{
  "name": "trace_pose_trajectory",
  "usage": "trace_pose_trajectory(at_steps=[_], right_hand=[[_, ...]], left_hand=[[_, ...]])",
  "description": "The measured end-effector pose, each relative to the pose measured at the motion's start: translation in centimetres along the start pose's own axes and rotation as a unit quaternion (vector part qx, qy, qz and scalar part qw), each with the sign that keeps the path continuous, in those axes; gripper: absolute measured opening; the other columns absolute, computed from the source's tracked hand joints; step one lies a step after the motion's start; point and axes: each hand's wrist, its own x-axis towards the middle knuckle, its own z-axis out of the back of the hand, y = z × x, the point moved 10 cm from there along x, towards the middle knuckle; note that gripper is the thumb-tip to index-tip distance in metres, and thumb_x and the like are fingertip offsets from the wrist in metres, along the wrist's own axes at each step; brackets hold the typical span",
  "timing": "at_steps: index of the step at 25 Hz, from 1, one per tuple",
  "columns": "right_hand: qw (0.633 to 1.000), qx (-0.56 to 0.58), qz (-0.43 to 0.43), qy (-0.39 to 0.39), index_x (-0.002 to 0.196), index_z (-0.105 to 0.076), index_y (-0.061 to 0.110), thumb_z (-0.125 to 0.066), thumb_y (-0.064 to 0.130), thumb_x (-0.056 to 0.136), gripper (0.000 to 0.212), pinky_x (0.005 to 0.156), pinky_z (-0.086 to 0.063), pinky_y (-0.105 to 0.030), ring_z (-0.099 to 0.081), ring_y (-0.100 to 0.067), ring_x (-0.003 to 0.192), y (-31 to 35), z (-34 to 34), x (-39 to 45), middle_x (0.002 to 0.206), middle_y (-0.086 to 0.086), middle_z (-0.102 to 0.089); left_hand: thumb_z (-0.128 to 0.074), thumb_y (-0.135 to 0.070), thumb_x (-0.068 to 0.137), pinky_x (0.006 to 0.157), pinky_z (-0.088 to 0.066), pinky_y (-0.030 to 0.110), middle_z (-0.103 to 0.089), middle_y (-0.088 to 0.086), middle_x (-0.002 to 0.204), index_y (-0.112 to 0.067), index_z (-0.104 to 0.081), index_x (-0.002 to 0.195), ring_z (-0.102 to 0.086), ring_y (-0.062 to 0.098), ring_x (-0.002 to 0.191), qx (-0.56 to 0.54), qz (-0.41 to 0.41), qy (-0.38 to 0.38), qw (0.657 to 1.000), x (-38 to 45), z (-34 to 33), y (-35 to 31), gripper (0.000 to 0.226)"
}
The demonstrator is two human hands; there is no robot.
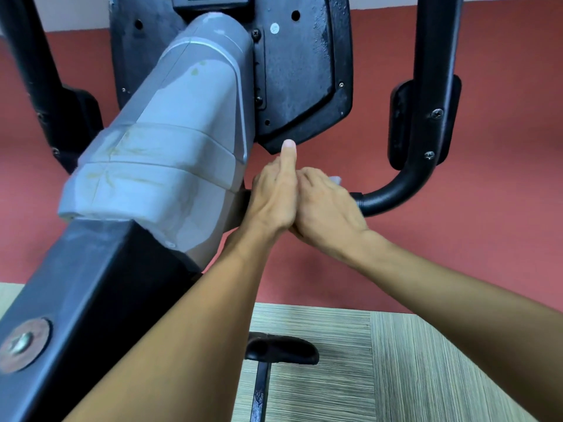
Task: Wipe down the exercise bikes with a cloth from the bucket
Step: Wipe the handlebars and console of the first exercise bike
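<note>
Exercise bike point(170, 141), one only, fills the left and top of the view: a grey plastic stem cover on a black frame, a black console back point(304, 71) above, and a curved black handlebar tube point(393, 193) at the right. Two bare hands meet side by side on the low part of this tube, just below the console. The left hand point(274, 196) curls its fingers around the tube, and its thumb points straight up, the tip touching the lower edge of the console. The right hand point(329, 208) is also curled over the tube, and one small pale piece of cloth point(335, 179) shows beyond its knuckles; how the fingers hold it cannot be told. Below lies striped wood-look floor point(426, 360).
</note>
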Motion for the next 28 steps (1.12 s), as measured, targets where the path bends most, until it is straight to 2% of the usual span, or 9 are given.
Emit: trace_pose_trajectory(at_steps=[2, 5, 8, 11, 13, 15, 22, 26, 28], right_hand=[[0.998, 0.052, 0.016, -0.013, 0.122, -0.061, 0.001, -0.037, 0.021, 0.094, 0.042, 0.089, -0.049, -0.038, -0.060, -0.029, 0.100, 0.9, 0.1, 0.5, 0.107, -0.013, -0.062], [0.984, -0.039, 0.157, -0.080, 0.131, -0.053, -0.009, -0.038, 0.016, 0.103, 0.041, 0.102, -0.045, -0.047, -0.055, -0.040, 0.116, -0.1, 0.2, -2.9, 0.128, -0.025, -0.057], [0.984, -0.096, 0.126, -0.076, 0.133, -0.051, -0.010, -0.041, 0.021, 0.104, 0.043, 0.099, -0.046, -0.047, -0.056, -0.039, 0.113, -1.7, 0.4, -3.3, 0.127, -0.024, -0.058], [0.990, -0.050, 0.089, -0.095, 0.120, -0.061, -0.004, -0.047, 0.032, 0.102, 0.042, 0.077, -0.048, -0.037, -0.059, -0.030, 0.089, -0.9, 0.9, -1.8, 0.104, -0.014, -0.063], [0.989, -0.055, 0.095, -0.095, 0.129, -0.056, -0.003, -0.046, 0.036, 0.101, 0.049, 0.082, -0.047, -0.037, -0.060, -0.030, 0.096, -2.3, 1.4, -2.8, 0.116, -0.013, -0.063], [0.989, -0.083, 0.102, -0.075, 0.139, -0.047, -0.004, -0.050, 0.038, 0.099, 0.058, 0.093, -0.050, -0.044, -0.057, -0.035, 0.109, -5.1, 1.5, -4.8, 0.131, -0.018, -0.057], [0.991, -0.104, 0.053, -0.059, 0.126, -0.056, -0.003, -0.033, 0.058, 0.102, 0.069, 0.076, -0.049, -0.043, -0.058, -0.033, 0.080, -6.4, 1.2, -3.3, 0.103, -0.015, -0.064], [0.971, -0.175, 0.145, -0.070, 0.141, -0.042, -0.010, -0.035, 0.047, 0.108, 0.066, 0.105, -0.043, -0.048, -0.056, -0.040, 0.109, -7.1, 1.7, -6.7, 0.133, -0.024, -0.054], [0.964, -0.218, 0.142, -0.061, 0.138, -0.044, -0.011, -0.035, 0.044, 0.108, 0.063, 0.102, -0.044, -0.049, -0.057, -0.040, 0.105, -7.1, 1.7, -6.8, 0.127, -0.025, -0.057]], left_hand=[[-0.019, -0.052, 0.108, 0.104, -0.045, 0.036, -0.073, -0.002, 0.099, -0.027, -0.064, 0.082, -0.064, 0.014, 0.105, 0.017, -0.010, 0.002, 1.000, -0.1, 0.1, -0.3, 0.058], [-0.020, -0.045, 0.110, 0.092, -0.048, 0.043, -0.063, -0.004, 0.069, -0.022, -0.053, 0.059, -0.057, 0.017, 0.074, 0.057, -0.034, -0.008, 0.998, -0.7, 0.4, -1.6, 0.065], [-0.021, -0.039, 0.111, 0.077, -0.039, 0.037, -0.048, -0.005, 0.065, -0.021, -0.038, 0.062, -0.045, 0.013, 0.067, 0.127, -0.048, 0.013, 0.991, -1.0, -0.5, -0.9, 0.054], [-0.023, -0.031, 0.110, 0.113, -0.032, 0.044, -0.063, 0.001, 0.097, -0.020, -0.055, 0.091, -0.055, 0.022, 0.100, 0.204, -0.096, 0.080, 0.971, -1.1, -2.1, 0.4, 0.039], [-0.023, -0.030, 0.111, 0.125, -0.012, 0.036, -0.057, 0.013, 0.139, -0.009, -0.053, 0.136, -0.044, 0.025, 0.135, 0.259, -0.094, 0.107, 0.955, -1.3, -2.8, 1.4, 0.044], [-0.024, -0.030, 0.111, 0.124, -0.002, 0.030, -0.040, 0.010, 0.159, -0.007, -0.036, 0.155, -0.029, 0.019, 0.149, 0.312, -0.109, 0.128, 0.935, -1.8, -3.2, 1.6, 0.050], [-0.032, -0.022, 0.109, 0.125, 0.002, 0.030, -0.027, 0.006, 0.166, -0.010, -0.025, 0.160, -0.017, 0.020, 0.154, 0.365, -0.161, 0.123, 0.908, -1.6, -3.6, 1.9, 0.052], [-0.030, -0.021, 0.110, 0.123, 0.009, 0.025, -0.021, 0.004, 0.168, -0.011, -0.020, 0.161, -0.009, 0.018, 0.157, 0.366, -0.173, 0.128, 0.905, -1.9, -3.6, 2.0, 0.053], [-0.029, -0.021, 0.111, 0.125, 0.008, 0.026, -0.020, 0.004, 0.169, -0.011, -0.018, 0.161, -0.007, 0.017, 0.157, 0.372, -0.178, 0.127, 0.902, -2.2, -3.6, 1.9, 0.053]])
